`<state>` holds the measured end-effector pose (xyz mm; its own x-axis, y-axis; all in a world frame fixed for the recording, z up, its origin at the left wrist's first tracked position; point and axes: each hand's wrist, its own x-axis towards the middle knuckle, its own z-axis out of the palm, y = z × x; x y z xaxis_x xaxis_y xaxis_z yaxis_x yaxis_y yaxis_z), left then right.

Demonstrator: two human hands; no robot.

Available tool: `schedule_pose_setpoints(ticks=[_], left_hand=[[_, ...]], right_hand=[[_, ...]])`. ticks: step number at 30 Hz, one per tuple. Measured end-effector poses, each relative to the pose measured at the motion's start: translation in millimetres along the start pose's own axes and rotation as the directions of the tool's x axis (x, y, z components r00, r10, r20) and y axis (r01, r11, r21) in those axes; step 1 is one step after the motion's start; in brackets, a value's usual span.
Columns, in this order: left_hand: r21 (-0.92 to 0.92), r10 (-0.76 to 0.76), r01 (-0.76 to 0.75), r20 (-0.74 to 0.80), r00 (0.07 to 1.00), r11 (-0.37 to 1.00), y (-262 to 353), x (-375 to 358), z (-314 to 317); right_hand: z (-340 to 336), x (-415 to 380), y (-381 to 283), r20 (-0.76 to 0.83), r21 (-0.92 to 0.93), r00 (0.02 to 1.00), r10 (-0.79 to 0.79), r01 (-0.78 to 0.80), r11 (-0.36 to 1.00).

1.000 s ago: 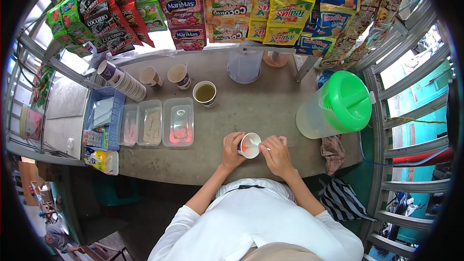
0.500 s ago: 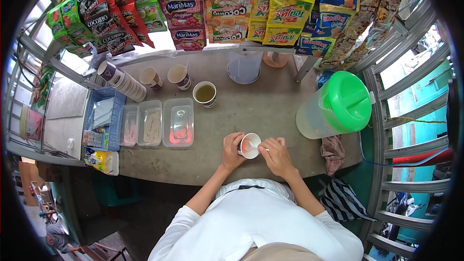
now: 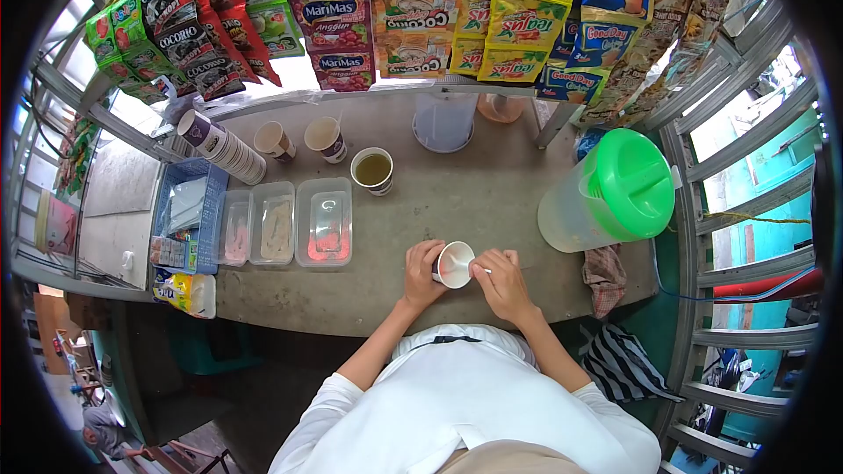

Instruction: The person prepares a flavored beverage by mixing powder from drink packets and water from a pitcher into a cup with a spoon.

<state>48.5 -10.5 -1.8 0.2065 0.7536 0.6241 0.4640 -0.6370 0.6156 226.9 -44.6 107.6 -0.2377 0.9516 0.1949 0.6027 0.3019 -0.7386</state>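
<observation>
My left hand [image 3: 423, 274] is closed around the side of a paper cup [image 3: 454, 265], holding it near the front of the table. Inside the cup some pinkish-orange stuff shows against the white wall. Pinched in my right hand [image 3: 502, 284] is a white spoon [image 3: 486, 273], its handle end showing by the fingers and its other end down in the cup. Farther back, a paper cup of greenish-yellow drink [image 3: 373, 169] stands upright on the table.
Three plastic boxes [image 3: 323, 250] with pink and tan contents stand left, beside a blue basket [image 3: 187, 167] and a leaning stack of cups [image 3: 230, 151]. A green-lidded pitcher [image 3: 566, 215] and a checked cloth [image 3: 604, 281] are right. Sachet strips [image 3: 527, 17] hang above.
The pinkish stuff in the cup looks slightly different, with less orange showing. Both hands stay in nearly the same place.
</observation>
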Motion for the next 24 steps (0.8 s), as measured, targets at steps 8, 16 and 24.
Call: schedule_pose_setpoints(ticks=[8,16,24], left_hand=[[0.002,-0.002,0.002,0.007,1.0,1.0,-1.0,-0.9,0.4],[-0.022,0.001,-0.002,-0.024,1.0,1.0,-1.4,-0.4,1.4],[-0.009,-0.003,0.003,0.004,1.0,1.0,-0.5,-0.2,0.3]], right_hand=[[-1.5,1.9,-3.9,0.021,-0.053,1.0,-0.013,0.015,0.998],[-0.9,2.8,-5.9,0.018,-0.078,1.0,-0.018,0.019,0.997],[-0.7,0.5,-2.9,0.043,0.03,0.999,0.018,-0.019,0.999]])
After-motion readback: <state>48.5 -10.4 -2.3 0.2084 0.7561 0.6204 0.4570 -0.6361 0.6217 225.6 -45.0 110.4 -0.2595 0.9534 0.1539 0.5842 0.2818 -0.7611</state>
